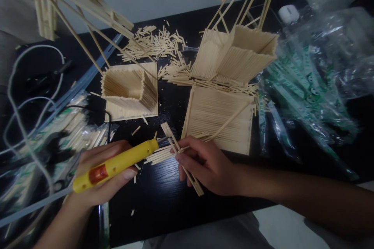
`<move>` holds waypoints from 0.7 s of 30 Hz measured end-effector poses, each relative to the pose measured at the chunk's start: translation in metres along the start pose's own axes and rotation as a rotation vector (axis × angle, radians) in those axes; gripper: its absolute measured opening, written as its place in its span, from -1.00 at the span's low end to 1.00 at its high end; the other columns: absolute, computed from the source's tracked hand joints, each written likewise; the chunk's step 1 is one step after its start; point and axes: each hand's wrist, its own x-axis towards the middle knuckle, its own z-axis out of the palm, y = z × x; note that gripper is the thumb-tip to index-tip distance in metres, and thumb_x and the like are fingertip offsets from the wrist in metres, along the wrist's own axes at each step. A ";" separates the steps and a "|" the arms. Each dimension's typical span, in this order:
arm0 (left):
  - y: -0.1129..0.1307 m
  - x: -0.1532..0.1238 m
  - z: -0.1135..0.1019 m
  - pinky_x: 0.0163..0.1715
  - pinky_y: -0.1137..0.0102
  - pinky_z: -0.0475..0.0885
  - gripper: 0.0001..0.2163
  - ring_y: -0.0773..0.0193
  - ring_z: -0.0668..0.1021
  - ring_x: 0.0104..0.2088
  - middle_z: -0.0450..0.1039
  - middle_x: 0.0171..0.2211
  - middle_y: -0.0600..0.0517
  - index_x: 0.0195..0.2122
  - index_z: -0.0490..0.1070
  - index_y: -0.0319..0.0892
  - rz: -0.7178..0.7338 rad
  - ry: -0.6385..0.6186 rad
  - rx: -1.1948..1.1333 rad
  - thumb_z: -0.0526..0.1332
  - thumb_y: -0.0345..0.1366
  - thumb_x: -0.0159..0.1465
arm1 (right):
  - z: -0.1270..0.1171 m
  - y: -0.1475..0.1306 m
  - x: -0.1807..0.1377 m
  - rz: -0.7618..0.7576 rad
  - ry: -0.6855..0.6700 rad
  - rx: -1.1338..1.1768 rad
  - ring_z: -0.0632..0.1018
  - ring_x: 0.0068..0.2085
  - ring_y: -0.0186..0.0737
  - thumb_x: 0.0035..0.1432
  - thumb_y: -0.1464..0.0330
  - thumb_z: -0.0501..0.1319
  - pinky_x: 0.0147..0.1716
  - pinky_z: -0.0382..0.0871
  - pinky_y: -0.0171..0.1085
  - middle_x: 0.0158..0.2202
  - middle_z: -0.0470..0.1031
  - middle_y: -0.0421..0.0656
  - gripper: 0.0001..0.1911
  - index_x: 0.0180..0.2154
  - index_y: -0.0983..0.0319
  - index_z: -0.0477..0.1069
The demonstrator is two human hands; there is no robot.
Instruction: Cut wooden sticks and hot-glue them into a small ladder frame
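My left hand (101, 175) is closed around a yellow glue gun (117, 163) with an orange band, its tip pointing right at a small bundle of wooden sticks (163, 153). My right hand (204, 165) pinches a flat strip of joined sticks (179, 155) that lies diagonally across the black table (152, 202), and it rests on the bundle. Just beyond the right hand lies a flat panel of glued sticks (219, 118).
A square stick box (130, 87) stands on a base at centre left. A taller stick structure (236, 54) stands behind the panel. Loose cut sticks (154, 42) lie at the back. Plastic chopstick packets (306, 89) fill the right, more packets and cables (29, 124) the left.
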 end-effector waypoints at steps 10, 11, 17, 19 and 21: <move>0.009 0.007 0.004 -0.69 0.46 0.41 -0.82 0.34 0.55 -0.60 0.51 -0.49 0.08 -0.34 0.42 -0.07 -0.037 0.009 -0.060 0.27 -0.16 0.39 | 0.000 0.002 0.000 -0.013 -0.007 0.009 0.49 -0.57 -0.40 0.49 0.24 0.15 -0.59 0.36 -0.45 -0.48 0.49 -0.26 -0.79 -0.06 0.27 0.39; 0.008 0.005 0.004 -0.69 0.45 0.42 -0.82 0.34 0.56 -0.60 0.52 -0.47 0.07 -0.34 0.43 -0.08 -0.044 0.016 -0.060 0.27 -0.15 0.39 | 0.000 0.002 0.000 -0.013 -0.005 0.007 0.50 -0.57 -0.40 0.49 0.24 0.15 -0.59 0.37 -0.45 -0.48 0.49 -0.26 -0.79 -0.06 0.27 0.39; 0.004 -0.001 0.005 -0.66 0.46 0.46 -0.81 0.34 0.59 -0.56 0.57 -0.43 0.04 -0.31 0.46 -0.10 -0.052 0.032 -0.080 0.30 -0.14 0.38 | 0.001 0.002 0.000 -0.013 -0.002 0.003 0.50 -0.57 -0.39 0.49 0.25 0.15 -0.59 0.37 -0.45 -0.48 0.50 -0.26 -0.80 -0.04 0.27 0.39; 0.004 0.000 0.006 -0.62 0.46 0.49 -0.79 0.34 0.61 -0.52 0.58 -0.40 0.03 -0.31 0.47 -0.11 -0.055 0.032 -0.091 0.28 -0.11 0.40 | 0.001 0.000 0.001 -0.012 -0.003 0.005 0.50 -0.57 -0.39 0.48 0.26 0.15 -0.60 0.37 -0.45 -0.48 0.50 -0.26 -0.80 -0.06 0.27 0.39; 0.005 0.002 0.007 -0.56 0.44 0.53 -0.78 0.32 0.63 -0.48 0.60 -0.39 0.02 -0.29 0.48 -0.11 -0.054 0.051 -0.101 0.27 -0.08 0.42 | 0.001 -0.001 0.001 -0.009 -0.006 0.007 0.49 -0.58 -0.39 0.48 0.24 0.14 -0.60 0.36 -0.45 -0.48 0.50 -0.25 -0.80 -0.09 0.26 0.39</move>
